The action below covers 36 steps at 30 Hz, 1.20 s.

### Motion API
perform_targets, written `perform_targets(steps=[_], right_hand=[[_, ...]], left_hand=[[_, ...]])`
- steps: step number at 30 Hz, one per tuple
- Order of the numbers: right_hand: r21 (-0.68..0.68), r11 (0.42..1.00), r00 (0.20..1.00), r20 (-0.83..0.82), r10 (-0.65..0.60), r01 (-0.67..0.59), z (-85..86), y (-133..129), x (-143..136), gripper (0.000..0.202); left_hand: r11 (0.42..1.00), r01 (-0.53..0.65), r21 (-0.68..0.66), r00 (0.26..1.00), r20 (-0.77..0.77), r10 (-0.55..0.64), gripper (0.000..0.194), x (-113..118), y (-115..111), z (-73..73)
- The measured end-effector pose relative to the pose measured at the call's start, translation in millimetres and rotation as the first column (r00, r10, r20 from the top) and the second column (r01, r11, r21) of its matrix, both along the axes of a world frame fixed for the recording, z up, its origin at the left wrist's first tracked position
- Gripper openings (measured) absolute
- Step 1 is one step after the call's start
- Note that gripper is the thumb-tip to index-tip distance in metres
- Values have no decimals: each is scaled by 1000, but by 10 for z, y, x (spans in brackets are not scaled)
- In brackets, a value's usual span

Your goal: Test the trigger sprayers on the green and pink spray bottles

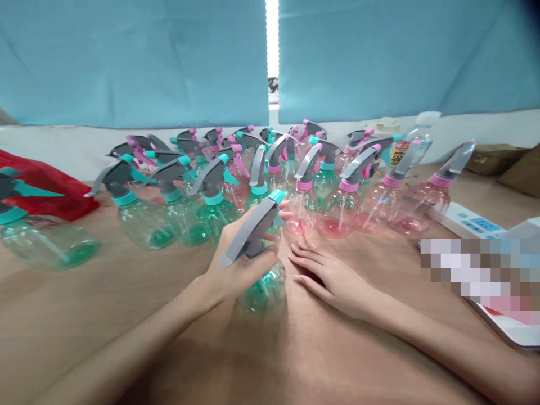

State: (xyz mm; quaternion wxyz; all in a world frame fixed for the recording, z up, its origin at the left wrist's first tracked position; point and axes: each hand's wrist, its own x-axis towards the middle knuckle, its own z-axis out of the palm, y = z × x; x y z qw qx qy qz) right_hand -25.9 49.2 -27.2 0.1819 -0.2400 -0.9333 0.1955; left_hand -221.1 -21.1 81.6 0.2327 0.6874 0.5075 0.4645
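My left hand (232, 256) is wrapped round the neck of a green spray bottle (264, 292) with a grey and turquoise trigger head. The bottle stands upright near the middle of the table, close in front of me. Its collar is partly hidden by my fingers. My right hand (333, 275) lies flat on the table to the right of that bottle, fingers stretched out and holding nothing. Just beyond its fingertips is a pink spray bottle (301, 211). More green spray bottles (147, 222) stand to the left, and several pink spray bottles (411, 211) to the right.
A red bag (54, 191) lies at the left behind a lone green bottle (46, 242). At the right are a white device with blue markings (476, 222) and a blurred-out patch. A clear drink bottle (417, 138) and brown boxes (489, 160) stand at the back, before blue curtains (135, 62).
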Motion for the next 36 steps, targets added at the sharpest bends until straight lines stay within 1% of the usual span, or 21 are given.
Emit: perform_targets(steps=[3,8,14,20,28,32,34,36], right_hand=[[-12,1000,1000,-23,-2,1,-9,1,2,45],[-8,1000,1000,-6,0,0,-20,3,0,46],[-17,1000,999,-47,3,-4,-21,3,-1,44],[-8,1000,1000,-23,7,-7,-14,5,0,46],[-4,1000,999,-47,-2,2,-35,0,-7,43],[8,1000,999,-33,-11,11,-26,-6,-13,43],[20,1000,1000,-8,-8,8,-15,-11,-14,44],[28,1000,1000,14,-6,6,-5,-13,-15,45]], left_hand=[[1000,14,4,1000,-2,-14,49,-5,4,-8],[1000,10,-2,1000,18,-10,51,-2,8,-5],[1000,16,0,999,35,-16,51,-12,14,-14],[1000,18,-5,999,40,-17,50,-7,8,-12],[999,-34,-14,999,16,34,43,16,2,-19],[996,-83,17,995,-57,83,36,17,3,-42],[993,-118,-3,989,-89,117,33,10,-13,-55],[988,-148,-43,986,-89,143,32,-4,-39,-59]])
